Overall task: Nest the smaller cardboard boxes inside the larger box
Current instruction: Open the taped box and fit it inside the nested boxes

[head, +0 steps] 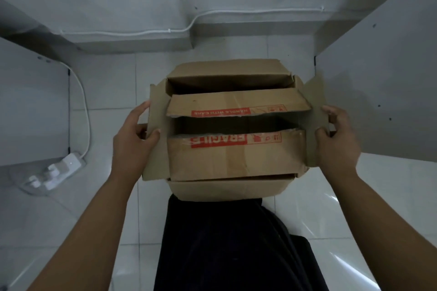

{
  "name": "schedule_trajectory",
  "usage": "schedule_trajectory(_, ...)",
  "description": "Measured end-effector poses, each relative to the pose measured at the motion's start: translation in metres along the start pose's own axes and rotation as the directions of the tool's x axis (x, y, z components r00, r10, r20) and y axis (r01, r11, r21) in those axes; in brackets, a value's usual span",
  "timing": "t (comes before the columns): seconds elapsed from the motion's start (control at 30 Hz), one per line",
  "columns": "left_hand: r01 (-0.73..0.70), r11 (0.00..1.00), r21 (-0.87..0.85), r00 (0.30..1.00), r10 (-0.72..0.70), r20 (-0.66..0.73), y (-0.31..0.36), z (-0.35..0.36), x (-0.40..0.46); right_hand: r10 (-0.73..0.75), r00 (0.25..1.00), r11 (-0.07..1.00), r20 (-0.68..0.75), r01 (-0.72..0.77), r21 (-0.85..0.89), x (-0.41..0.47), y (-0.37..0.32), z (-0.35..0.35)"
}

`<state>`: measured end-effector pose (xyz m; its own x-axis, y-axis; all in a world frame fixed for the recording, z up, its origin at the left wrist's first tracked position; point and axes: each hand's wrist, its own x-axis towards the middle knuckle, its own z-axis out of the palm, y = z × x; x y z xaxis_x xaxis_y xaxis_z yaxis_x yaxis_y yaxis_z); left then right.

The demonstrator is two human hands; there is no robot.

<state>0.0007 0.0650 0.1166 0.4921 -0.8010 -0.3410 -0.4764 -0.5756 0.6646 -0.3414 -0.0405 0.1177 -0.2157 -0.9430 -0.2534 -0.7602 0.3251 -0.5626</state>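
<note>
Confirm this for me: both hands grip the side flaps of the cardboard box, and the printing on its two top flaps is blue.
Not quite. The head view shows the printing on the top flaps as red, not blue. The rest holds: the left hand grips the left side flap and the right hand grips the right side flap of the cardboard box.

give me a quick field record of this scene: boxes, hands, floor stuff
larger box: open, held above the tiled floor
side flaps: left flap and right flap stand up
inner box: sits inside the larger box, red FRAGILE print, top flaps partly open
left hand: gripping the left flap
right hand: gripping the right flap
power strip: on the floor at left, white cable attached
</note>
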Motion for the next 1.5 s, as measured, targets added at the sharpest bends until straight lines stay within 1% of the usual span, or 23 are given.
schedule_trajectory(0.2, -0.018, 1.0, -0.013, 1.0, 0.018, 0.024, -0.008, -0.005, 0.03, 0.052, 0.999, 0.999, -0.016, -0.052, -0.009, 0.022, -0.011, 0.01)
schedule_trajectory(0.37, -0.022, 0.999, -0.024, 0.997, 0.024, 0.069, -0.011, -0.003, 0.056, 0.079, 0.994, 0.997, 0.072, -0.081, 0.019, 0.043, -0.023, 0.022)
schedule_trajectory(0.5, -0.031, 0.999, -0.031, 0.994, 0.034, 0.101, -0.007, -0.004, 0.07, 0.072, 0.995, 0.997, 0.072, -0.072, -0.004, 0.052, -0.032, 0.028)
schedule_trajectory(0.67, -0.034, 0.997, -0.067, 0.996, 0.04, 0.084, -0.003, -0.015, 0.081, 0.084, 0.995, 0.996, 0.06, -0.081, -0.047, 0.064, -0.038, 0.02)
schedule_trajectory(0.8, -0.006, 0.993, -0.119, 0.996, 0.016, 0.082, -0.001, -0.017, 0.087, 0.078, 0.992, 0.995, 0.096, -0.072, -0.062, 0.068, -0.041, 0.018)
schedule_trajectory(1.0, -0.032, 0.995, -0.096, 0.999, 0.035, 0.026, -0.006, -0.005, 0.08, 0.048, 0.997, 0.998, 0.065, -0.046, -0.032, 0.065, -0.04, 0.026)
schedule_trajectory(1.1, -0.036, 0.997, -0.073, 0.999, 0.038, 0.021, -0.013, 0.002, 0.071, 0.045, 0.996, 0.999, 0.075, -0.042, -0.034, 0.055, -0.028, 0.033)
schedule_trajectory(1.2, -0.025, 0.998, -0.054, 0.997, 0.028, 0.068, -0.022, 0.009, 0.058, 0.047, 0.993, 0.997, 0.108, -0.039, -0.07, 0.044, -0.01, 0.04)
schedule_trajectory(1.3, -0.027, 0.999, -0.022, 0.983, 0.03, 0.18, -0.033, 0.017, 0.048, 0.026, 0.991, 0.991, 0.13, -0.009, -0.135, 0.034, 0.011, 0.048)
schedule_trajectory(1.37, -0.042, 0.999, 0.02, 0.973, 0.036, 0.229, -0.042, 0.026, 0.044, 0.023, 0.989, 0.986, 0.144, 0.002, -0.169, 0.029, 0.025, 0.054)
schedule_trajectory(1.5, -0.031, 0.99, 0.139, 0.984, 0.006, 0.176, -0.062, 0.041, 0.038, 0.028, 0.988, 0.98, 0.153, 0.004, -0.201, 0.026, 0.05, 0.061)
